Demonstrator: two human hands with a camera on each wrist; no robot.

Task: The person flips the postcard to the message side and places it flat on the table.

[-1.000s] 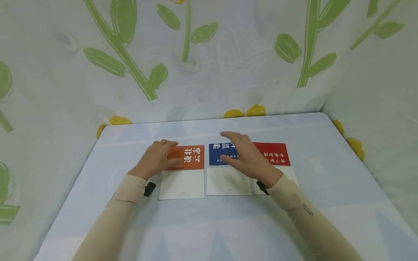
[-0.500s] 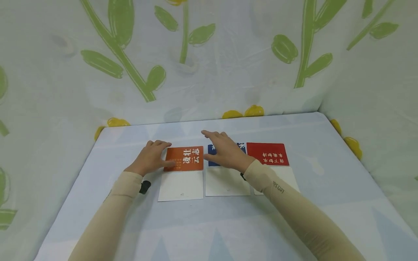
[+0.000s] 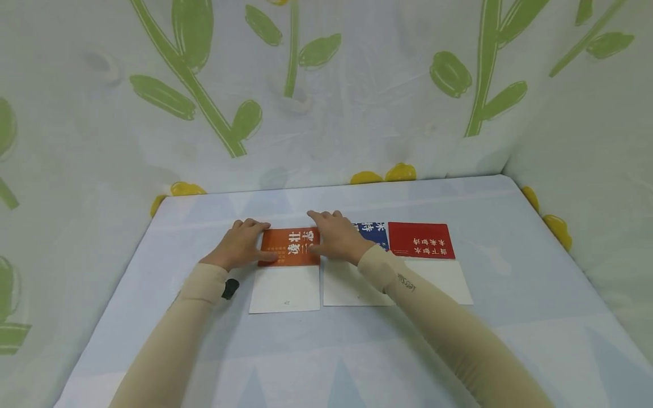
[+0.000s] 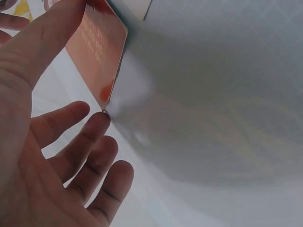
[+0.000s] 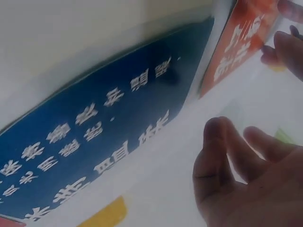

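Head view: orange rectangular card (image 3: pixel 289 243), bold white characters plus finer print, lies along far edge of white rectangular card (image 3: pixel 284 290). Beyond latter's far-left corner, left hand (image 3: pixel 237 245); far-right, right hand (image 3: pixel 340 237). Both: fingers spread.

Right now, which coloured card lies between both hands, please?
The orange card, at the row's left end; in the head view, the right hand partly hides the blue card, with the red card farther right.
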